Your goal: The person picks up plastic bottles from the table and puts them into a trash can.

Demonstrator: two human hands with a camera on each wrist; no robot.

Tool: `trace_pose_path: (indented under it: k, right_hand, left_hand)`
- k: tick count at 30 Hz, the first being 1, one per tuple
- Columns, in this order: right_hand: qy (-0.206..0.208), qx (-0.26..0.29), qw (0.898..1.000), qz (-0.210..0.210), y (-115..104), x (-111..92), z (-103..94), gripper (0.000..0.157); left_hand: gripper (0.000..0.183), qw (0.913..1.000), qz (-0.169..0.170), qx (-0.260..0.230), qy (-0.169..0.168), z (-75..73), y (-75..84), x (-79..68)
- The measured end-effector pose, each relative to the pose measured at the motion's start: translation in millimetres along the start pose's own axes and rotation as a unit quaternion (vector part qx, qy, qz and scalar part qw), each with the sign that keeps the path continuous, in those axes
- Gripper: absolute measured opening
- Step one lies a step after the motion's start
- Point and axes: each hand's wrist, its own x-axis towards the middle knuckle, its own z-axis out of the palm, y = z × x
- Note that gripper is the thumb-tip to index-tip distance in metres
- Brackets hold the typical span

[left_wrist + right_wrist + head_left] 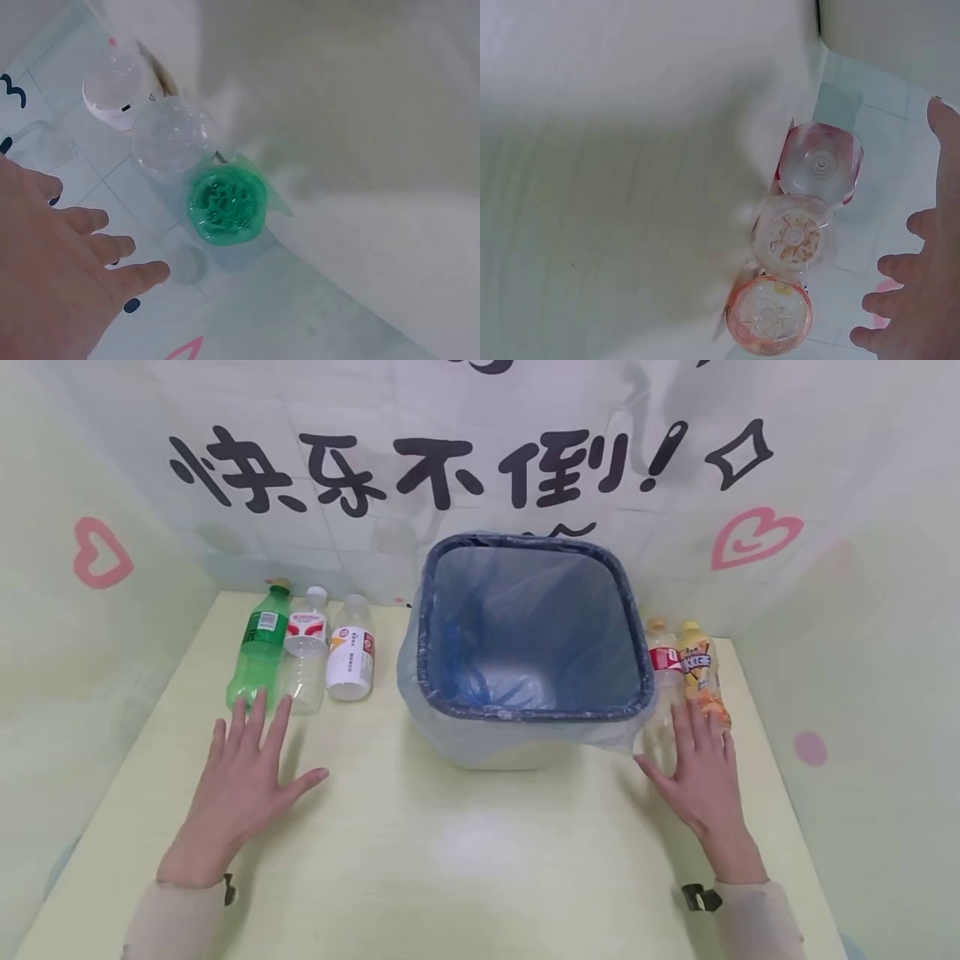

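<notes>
My left hand (243, 785) is spread with straight fingers, its fingertips near the base of a green plastic bottle (258, 647). Beside that lie a clear bottle (306, 635) with a red and white label and a bottle with a white label (350, 656). On the other side my right hand (705, 777) is also spread and holds nothing. Close to its fingertips are a red-labelled bottle (666, 660) and a yellow-orange drink bottle (701, 664). The right wrist view shows another bottle with a clear base (821, 163) there, mostly hidden in the head view.
Between the two bottle groups stands a bin (536, 714) lined with a thin translucent bag (442, 739). Its liner spreads over the rim and hangs outside. The pale table (465, 877) is bordered by printed walls at the back and both sides.
</notes>
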Motion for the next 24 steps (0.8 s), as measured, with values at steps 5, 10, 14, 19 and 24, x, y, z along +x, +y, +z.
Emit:
trace_pose_path:
  k: [5, 10, 14, 19, 24]
  right_hand:
    - [-0.008, -0.004, 1.0, 0.009, 5.8, 3.0, -3.7, 0.09]
    - [-0.003, 0.007, 1.0, 0.01, 9.2, 7.9, -6.3, 0.089]
    - [0.01, 0.017, 1.0, 0.004, 13.8, 12.6, -8.8, 0.089]
    - [0.03, 0.036, 0.999, -0.004, 19.3, 20.3, -11.3, 0.089]
    - [0.041, 0.052, 0.998, 0.0, 21.6, 27.5, -12.6, 0.087]
  left_hand:
    - [0.108, 0.9996, 0.018, -0.023, 0.001, -8.8, 1.8, 9.9]
    - [0.106, 0.9986, 0.026, -0.045, 0.007, -14.9, 5.3, 15.3]
    - [0.105, 0.9981, 0.028, -0.052, 0.018, -17.5, 9.9, 22.0]
    - [0.104, 0.9961, 0.041, -0.064, 0.045, -20.4, 19.8, 32.7]
    - [0.103, 0.9925, 0.043, -0.104, 0.048, -24.1, 32.0, 42.6]
